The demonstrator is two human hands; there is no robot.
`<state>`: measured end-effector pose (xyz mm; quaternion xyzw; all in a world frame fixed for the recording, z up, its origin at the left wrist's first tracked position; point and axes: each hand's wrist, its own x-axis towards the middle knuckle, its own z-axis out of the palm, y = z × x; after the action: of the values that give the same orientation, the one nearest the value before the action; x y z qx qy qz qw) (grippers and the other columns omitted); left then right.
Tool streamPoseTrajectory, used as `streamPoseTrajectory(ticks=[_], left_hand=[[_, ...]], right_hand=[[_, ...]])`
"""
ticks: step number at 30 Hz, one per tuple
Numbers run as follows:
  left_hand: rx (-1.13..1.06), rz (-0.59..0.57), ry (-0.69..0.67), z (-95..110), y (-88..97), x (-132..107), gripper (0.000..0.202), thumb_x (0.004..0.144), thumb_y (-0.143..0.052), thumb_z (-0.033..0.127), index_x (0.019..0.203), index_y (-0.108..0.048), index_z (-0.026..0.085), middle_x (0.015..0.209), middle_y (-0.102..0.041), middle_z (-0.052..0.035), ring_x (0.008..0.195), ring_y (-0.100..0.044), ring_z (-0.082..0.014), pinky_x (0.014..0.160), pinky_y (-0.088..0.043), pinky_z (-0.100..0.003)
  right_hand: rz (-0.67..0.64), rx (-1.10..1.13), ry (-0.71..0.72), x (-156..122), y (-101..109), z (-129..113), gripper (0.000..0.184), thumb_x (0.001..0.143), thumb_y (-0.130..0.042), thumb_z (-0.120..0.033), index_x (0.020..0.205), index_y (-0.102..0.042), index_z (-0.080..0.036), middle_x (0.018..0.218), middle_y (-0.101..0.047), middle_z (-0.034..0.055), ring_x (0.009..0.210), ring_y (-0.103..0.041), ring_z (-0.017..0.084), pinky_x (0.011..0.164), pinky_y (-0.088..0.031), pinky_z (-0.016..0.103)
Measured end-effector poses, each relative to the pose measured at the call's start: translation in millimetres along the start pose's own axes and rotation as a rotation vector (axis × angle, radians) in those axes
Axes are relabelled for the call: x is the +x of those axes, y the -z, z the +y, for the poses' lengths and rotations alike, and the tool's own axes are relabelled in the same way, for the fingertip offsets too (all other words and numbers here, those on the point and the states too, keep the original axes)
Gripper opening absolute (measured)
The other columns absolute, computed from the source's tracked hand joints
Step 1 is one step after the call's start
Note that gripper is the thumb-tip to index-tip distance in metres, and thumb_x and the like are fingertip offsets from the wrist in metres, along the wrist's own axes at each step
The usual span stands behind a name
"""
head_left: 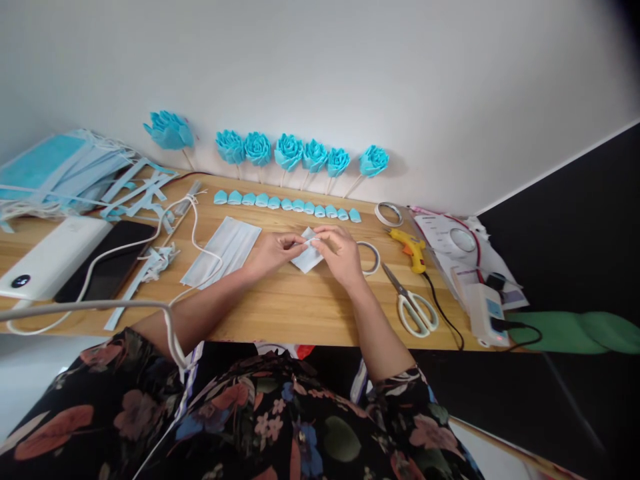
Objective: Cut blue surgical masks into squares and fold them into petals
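A small pale square of mask fabric (306, 261) is pinched between my two hands over the middle of the table. My left hand (274, 253) grips its left side, thumb against the fingers. From the right, my right hand (341, 252) closes on it, thumb pressed near the centre. A flattened face mask (223, 250) with its white ear loop lies left of my left hand. Just beyond my hands runs a row of several folded blue petals (286, 204). Beside my right hand a roll of tape (370, 259) lies flat, partly hidden.
Several blue fabric roses (289, 152) on sticks lean along the wall. Scissors (413, 307), a yellow glue gun (409, 248) and a power strip (485, 313) are at right. At left are stacked masks (60, 167), a white power bank (55, 257), a dark phone (107, 260) and a looping white cable (90, 273).
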<state>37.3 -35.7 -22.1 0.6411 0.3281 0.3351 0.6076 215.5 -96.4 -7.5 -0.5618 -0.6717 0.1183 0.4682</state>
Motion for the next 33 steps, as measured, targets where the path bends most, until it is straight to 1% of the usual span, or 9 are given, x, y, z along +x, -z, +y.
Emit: streamPoseTrajectory(ticks=[4, 6, 8, 11, 14, 18, 22, 27, 33], left_hand=[[0.033, 0.023, -0.036, 4, 1.5, -1, 0.038, 0.079, -0.071, 0.052, 0.087, -0.076, 0.015, 0.086, -0.074, -0.0048, 0.078, -0.063, -0.0172, 0.069, -0.046, -0.027], [0.021, 0.049, -0.044, 4, 2.5, 1, 0.039, 0.082, -0.069, 0.053, 0.089, -0.076, 0.015, 0.09, -0.075, -0.0057, 0.082, -0.064, -0.0181, 0.074, -0.048, -0.027], [-0.027, 0.064, -0.037, 3, 3.3, 3, 0.04, 0.079, -0.072, 0.051, 0.095, -0.074, 0.014, 0.095, -0.076, -0.007, 0.085, -0.066, -0.0188, 0.077, -0.049, -0.028], [-0.085, 0.038, -0.039, -2, 4.8, 6, 0.051, 0.077, -0.075, 0.042, 0.12, -0.068, 0.014, 0.092, -0.075, -0.0064, 0.081, -0.067, -0.0181, 0.075, -0.049, -0.028], [-0.069, 0.007, -0.07, -4, 5.7, 7, 0.066, 0.082, -0.072, 0.035, 0.142, -0.053, 0.016, 0.086, -0.075, -0.0037, 0.076, -0.067, -0.0169, 0.071, -0.048, -0.027], [-0.047, -0.048, -0.071, -2, 4.5, 4, 0.062, 0.082, -0.072, 0.035, 0.14, -0.057, 0.016, 0.092, -0.077, -0.0064, 0.081, -0.07, -0.0188, 0.073, -0.049, -0.027], [-0.081, -0.093, -0.063, 0, 3.0, 1, 0.064, 0.082, -0.072, 0.038, 0.139, -0.056, 0.014, 0.097, -0.078, -0.0091, 0.083, -0.071, -0.0198, 0.072, -0.049, -0.027], [-0.08, -0.112, -0.062, 0, 2.6, 1, 0.061, 0.08, -0.073, 0.04, 0.134, -0.061, 0.013, 0.092, -0.077, -0.0084, 0.077, -0.069, -0.0183, 0.068, -0.048, -0.026], [-0.051, -0.111, -0.061, -2, 2.3, 1, 0.059, 0.08, -0.072, 0.038, 0.133, -0.063, 0.012, 0.09, -0.077, -0.0078, 0.076, -0.067, -0.0173, 0.068, -0.048, -0.026]], right_hand=[[0.046, 0.076, -0.052, 2, 4, 0, 0.009, 0.084, -0.072, -0.031, 0.08, -0.069, -0.024, 0.104, -0.074, 0.0049, 0.103, -0.066, 0.023, 0.1, -0.047, 0.044], [0.041, 0.179, -0.094, 2, 8, 1, 0.013, 0.083, -0.073, -0.034, 0.078, -0.067, -0.023, 0.107, -0.074, 0.0056, 0.106, -0.066, 0.024, 0.1, -0.048, 0.044], [0.01, 0.306, -0.141, 2, 13, 3, 0.017, 0.081, -0.073, -0.038, 0.078, -0.066, -0.023, 0.113, -0.073, 0.0061, 0.109, -0.065, 0.024, 0.097, -0.05, 0.043], [-0.022, 0.443, -0.161, 1, 18, 6, 0.019, 0.08, -0.074, -0.041, 0.078, -0.068, -0.024, 0.119, -0.071, 0.006, 0.115, -0.064, 0.025, 0.096, -0.051, 0.042], [-0.033, 0.463, -0.146, 1, 18, 8, 0.017, 0.08, -0.076, -0.04, 0.078, -0.069, -0.024, 0.122, -0.07, 0.0056, 0.119, -0.063, 0.025, 0.1, -0.049, 0.044], [-0.078, 0.369, -0.157, 2, 13, 7, 0.015, 0.08, -0.075, -0.038, 0.078, -0.07, -0.024, 0.125, -0.07, 0.0065, 0.12, -0.063, 0.026, 0.104, -0.047, 0.046], [-0.063, 0.294, -0.19, 2, 9, 6, 0.013, 0.079, -0.075, -0.035, 0.08, -0.072, -0.022, 0.119, -0.071, 0.0079, 0.114, -0.066, 0.025, 0.103, -0.047, 0.044], [-0.043, 0.25, -0.211, 2, 9, 3, 0.014, 0.079, -0.074, -0.037, 0.081, -0.072, -0.023, 0.112, -0.074, 0.0056, 0.103, -0.068, 0.023, 0.095, -0.051, 0.04], [-0.063, 0.305, -0.29, 1, 7, 3, 0.019, 0.078, -0.074, -0.038, 0.087, -0.072, -0.022, 0.089, -0.074, 0.0011, 0.083, -0.067, 0.018, 0.08, -0.052, 0.032]])
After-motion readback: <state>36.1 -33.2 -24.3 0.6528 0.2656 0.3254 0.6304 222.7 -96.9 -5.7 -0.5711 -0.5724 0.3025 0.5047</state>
